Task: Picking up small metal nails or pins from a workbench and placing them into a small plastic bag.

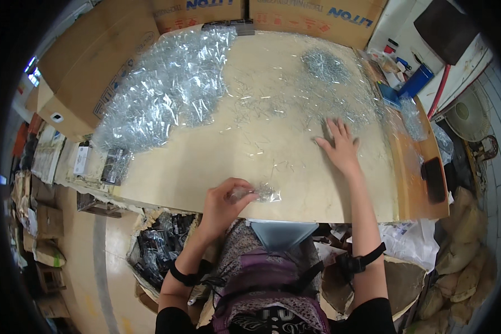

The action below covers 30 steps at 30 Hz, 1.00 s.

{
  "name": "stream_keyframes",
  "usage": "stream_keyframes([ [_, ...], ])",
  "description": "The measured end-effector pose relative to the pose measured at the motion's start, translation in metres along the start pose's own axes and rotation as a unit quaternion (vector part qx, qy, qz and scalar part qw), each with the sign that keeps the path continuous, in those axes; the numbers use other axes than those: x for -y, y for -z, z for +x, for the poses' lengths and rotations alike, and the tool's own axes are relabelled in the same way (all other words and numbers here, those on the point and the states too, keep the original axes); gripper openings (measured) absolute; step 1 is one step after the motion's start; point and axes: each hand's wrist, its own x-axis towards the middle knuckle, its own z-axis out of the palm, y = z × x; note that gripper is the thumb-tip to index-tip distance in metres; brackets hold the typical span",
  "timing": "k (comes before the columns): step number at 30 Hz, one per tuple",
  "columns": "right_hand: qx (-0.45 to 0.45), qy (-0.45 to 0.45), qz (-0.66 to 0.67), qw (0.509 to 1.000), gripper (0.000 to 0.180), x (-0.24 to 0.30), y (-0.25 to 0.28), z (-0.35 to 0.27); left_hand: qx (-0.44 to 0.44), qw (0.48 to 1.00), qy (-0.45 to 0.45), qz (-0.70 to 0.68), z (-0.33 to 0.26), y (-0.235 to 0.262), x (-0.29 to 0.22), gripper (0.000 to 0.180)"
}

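Observation:
My left hand (224,201) is closed around a small clear plastic bag (268,193) near the table's front edge. Thin silvery pieces seem to be inside the bag, too small to make out well. My right hand (340,147) lies palm down, fingers spread, with nothing in its grip. Just beyond its fingertips, thin silvery wire-like pieces (339,108) are strewn over the pale tabletop (200,167). A denser heap of these pieces (325,65) sits at the far right. To the left spreads a big pile of shiny clear plastic bags (172,83).
Cardboard boxes (103,61) wall the table's left and far sides. A blue cylinder (415,81) and a dark phone-like object (433,179) are along the right edge. Beneath the front edge are a blue-grey tray-like piece (281,235) and a box of black packets (162,245).

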Motion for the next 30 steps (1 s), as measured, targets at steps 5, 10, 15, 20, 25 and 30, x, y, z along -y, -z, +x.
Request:
stream_keyframes([
  [5,0.070,0.087,0.025,0.993,0.050,0.030,0.002,-0.002,0.017,0.999,0.002,0.045,-0.006,0.011,-0.003,0.025],
  [10,0.130,0.162,0.374,0.904,0.032,0.090,0.035,-0.028,-0.015,0.997,-0.053,0.056,-0.006,0.010,0.005,0.025],
  [15,0.218,0.254,0.265,0.904,0.026,0.112,0.034,-0.043,-0.020,0.994,-0.066,0.083,-0.003,0.003,-0.008,0.024],
  [20,0.123,0.264,0.296,0.910,0.038,0.102,-0.007,-0.030,-0.059,0.997,-0.003,0.048,-0.010,0.017,0.010,0.022],
  [25,0.041,0.220,0.016,0.974,0.050,0.073,-0.046,0.015,-0.254,0.960,0.102,0.063,0.004,0.085,0.049,0.020],
  [30,0.059,-0.013,-0.103,0.993,0.052,0.036,-0.032,0.045,-0.443,0.864,0.115,0.209,0.002,0.169,0.095,0.026],
])
